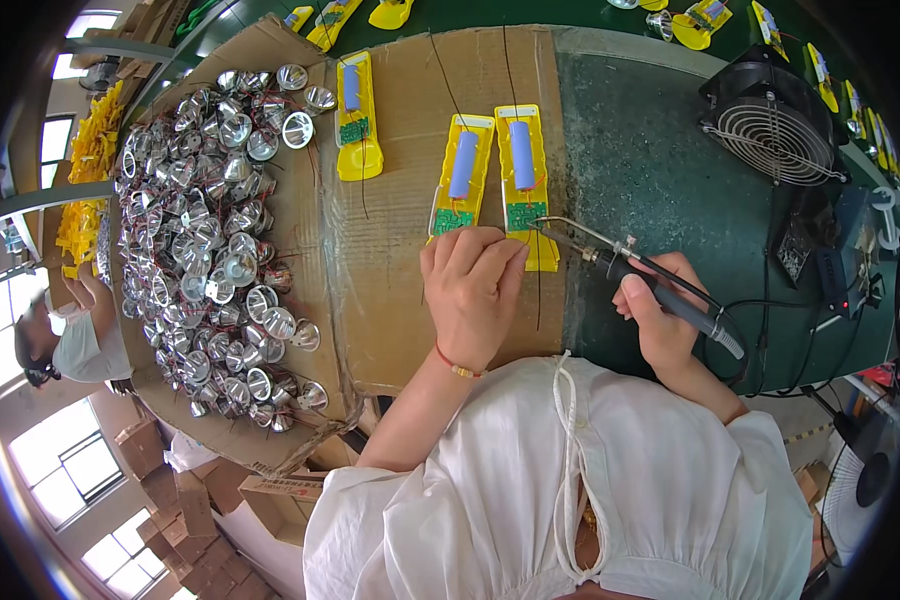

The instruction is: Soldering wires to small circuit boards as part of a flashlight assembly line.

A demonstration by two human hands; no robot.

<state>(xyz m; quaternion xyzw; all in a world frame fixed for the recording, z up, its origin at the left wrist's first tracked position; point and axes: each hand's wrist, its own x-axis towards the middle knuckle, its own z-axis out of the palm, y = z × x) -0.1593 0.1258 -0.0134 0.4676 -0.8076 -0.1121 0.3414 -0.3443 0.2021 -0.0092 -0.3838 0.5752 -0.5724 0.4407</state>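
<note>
1. The left hand [475, 290] rests curled, fingertips pressed on the lower end of a yellow case [525, 180]; 2 such cases lie side by side on the cardboard [400, 280].
2. The right hand [662, 318] wraps closed around the soldering iron [630, 268]; its tip is near the green board [523, 214].
3. The case looks light and stiff, its wires fragile; best held by the edges.

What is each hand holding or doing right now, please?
Left hand: fingers curled, pressing down on the yellow casings; any grip cannot be told.
Right hand: closed around the soldering iron.
</note>
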